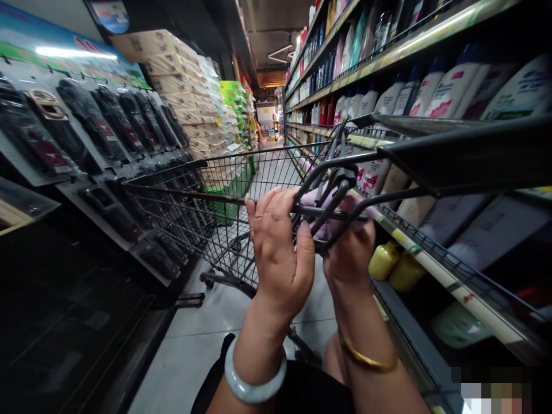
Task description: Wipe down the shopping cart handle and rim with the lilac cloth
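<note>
A black wire shopping cart stands before me, its folding metal frame nearest my hands. My left hand, a pale bangle at its wrist, is curled over a dark bar of the cart; its thumb lies on the near side and its fingertips are partly hidden. A light purple cloth shows between the frame's bars. Behind those bars my right hand, with a gold bangle, is closed around the cloth, most of its fingers covered by cloth and metal.
Shelves of shampoo bottles run along the right, close to my right arm. Packaged belts hang on the left, beside stacked packs. A black panel of the cart juts out at right. Grey tile floor lies below.
</note>
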The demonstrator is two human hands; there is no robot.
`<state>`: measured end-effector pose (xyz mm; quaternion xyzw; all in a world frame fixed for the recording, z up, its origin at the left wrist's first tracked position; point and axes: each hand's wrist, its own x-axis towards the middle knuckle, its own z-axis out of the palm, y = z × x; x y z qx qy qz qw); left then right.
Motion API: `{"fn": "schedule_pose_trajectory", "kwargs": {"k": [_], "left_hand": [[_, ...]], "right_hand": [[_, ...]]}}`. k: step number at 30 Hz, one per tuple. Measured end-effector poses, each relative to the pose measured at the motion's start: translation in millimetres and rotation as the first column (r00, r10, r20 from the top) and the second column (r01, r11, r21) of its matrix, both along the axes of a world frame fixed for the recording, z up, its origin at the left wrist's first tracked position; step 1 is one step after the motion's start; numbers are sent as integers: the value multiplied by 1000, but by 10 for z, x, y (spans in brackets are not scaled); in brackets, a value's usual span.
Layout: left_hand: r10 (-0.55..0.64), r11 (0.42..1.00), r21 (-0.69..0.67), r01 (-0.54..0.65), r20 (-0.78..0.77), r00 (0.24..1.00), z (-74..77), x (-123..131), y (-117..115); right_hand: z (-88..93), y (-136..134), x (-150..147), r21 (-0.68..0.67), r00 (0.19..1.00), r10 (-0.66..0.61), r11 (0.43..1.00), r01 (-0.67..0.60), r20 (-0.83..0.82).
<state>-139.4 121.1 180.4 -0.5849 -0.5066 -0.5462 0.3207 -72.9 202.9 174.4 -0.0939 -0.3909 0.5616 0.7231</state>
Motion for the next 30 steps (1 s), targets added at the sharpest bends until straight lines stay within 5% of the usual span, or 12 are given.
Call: {"fn": "schedule_pose_trajectory", "kwargs": {"k": [4,10,16,20,25,30], "left_hand": [[3,1000,-10,-3,7,1000,2,2,3],[-1,1000,-7,1,2,1000,-1,3,5],[2,1000,-8,-2,7,1000,1,7,4],[-3,1000,-12,3,5,1000,5,13,-3],[-4,1000,-14,4,7,1000,15,23,-7],[-14,1000,-10,14,3,1000,17,24,-4]], "right_hand": [[-41,-6,-49,-158,992,127,980,-123,12],[79,-118,65,45,993,21,999,-16,-120],[108,-151,19,-200,967,193,954,-225,-168],[277,-268,177,-108,964,83,988,-113,-251],[432,-372,294,-176,952,110,970,-165,-286],[339,-314,181,-157,961,6,986,-52,-277]]}}
